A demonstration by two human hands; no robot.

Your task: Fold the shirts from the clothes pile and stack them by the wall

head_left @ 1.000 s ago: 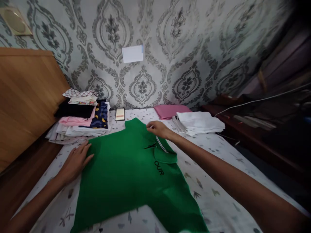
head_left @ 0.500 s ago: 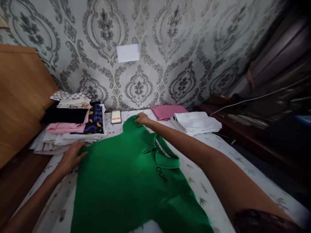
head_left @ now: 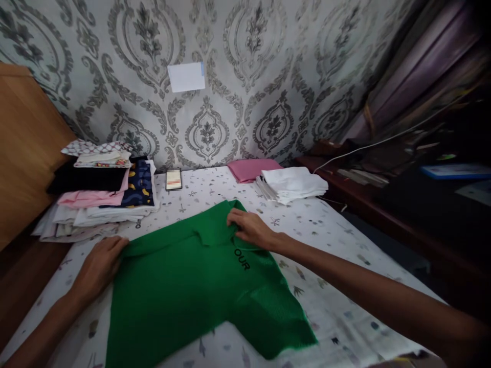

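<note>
A green shirt (head_left: 172, 286) with dark letters "OUR" lies across the bed, its far side folded over toward me. My right hand (head_left: 249, 229) is closed on the shirt near the collar, at the upper right of the fold. At the fold's left end, my left hand (head_left: 100, 260) has its fingers together on the shirt's edge. The collar is mostly hidden under the folded cloth and my right hand. One sleeve spreads toward the lower right.
Piled folded clothes (head_left: 103, 189) stand at the left beside a wooden panel (head_left: 30, 153). A small card (head_left: 174, 180), a pink folded cloth (head_left: 253, 169) and white folded cloths (head_left: 293, 184) lie along the wall. A dark cluttered shelf (head_left: 383, 204) borders the right.
My right hand has brought the shirt's far sleeve and edge toward me, folding them over the body near the collar. The left hand remains at the left edge. The view has shifted slightly.
</note>
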